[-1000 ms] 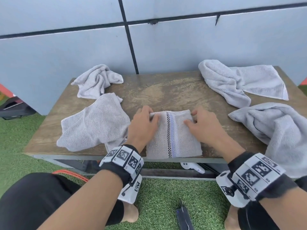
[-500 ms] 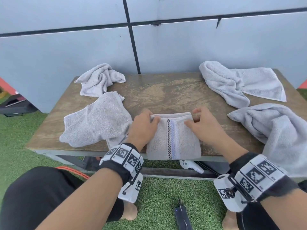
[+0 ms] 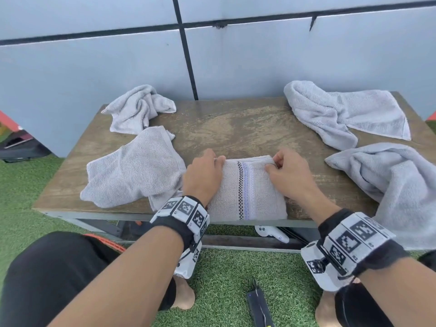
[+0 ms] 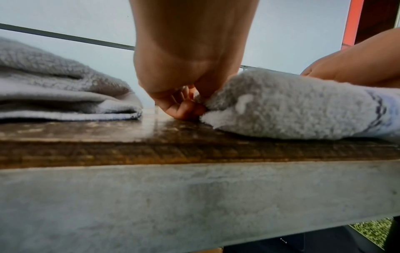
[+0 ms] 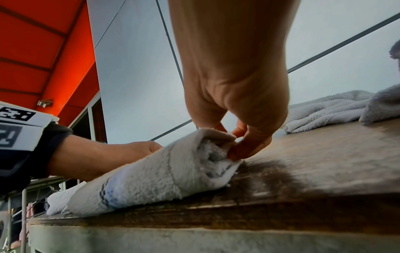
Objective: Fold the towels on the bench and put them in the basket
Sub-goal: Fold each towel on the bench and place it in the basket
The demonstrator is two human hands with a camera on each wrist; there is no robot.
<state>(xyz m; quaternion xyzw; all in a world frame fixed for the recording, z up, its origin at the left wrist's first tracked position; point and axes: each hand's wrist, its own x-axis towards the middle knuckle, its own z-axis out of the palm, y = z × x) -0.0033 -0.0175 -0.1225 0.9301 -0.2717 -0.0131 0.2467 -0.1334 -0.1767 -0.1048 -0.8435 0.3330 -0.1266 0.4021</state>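
Observation:
A folded grey towel with a checked and blue stripe lies at the front edge of the wooden bench. My left hand pinches its far left corner, seen close in the left wrist view. My right hand pinches the far right corner, its thumb and fingers curled round the folded layers. Both far corners are lifted slightly off the bench. No basket is in view.
Loose grey towels lie around: two at the left, one at the back right, one hanging over the right front edge. A grey wall stands behind the bench. Artificial grass and a black object lie below.
Both hands have gone from resting on the towel's far edge to pinching its far corners. The towel's far edge has bunched up a little.

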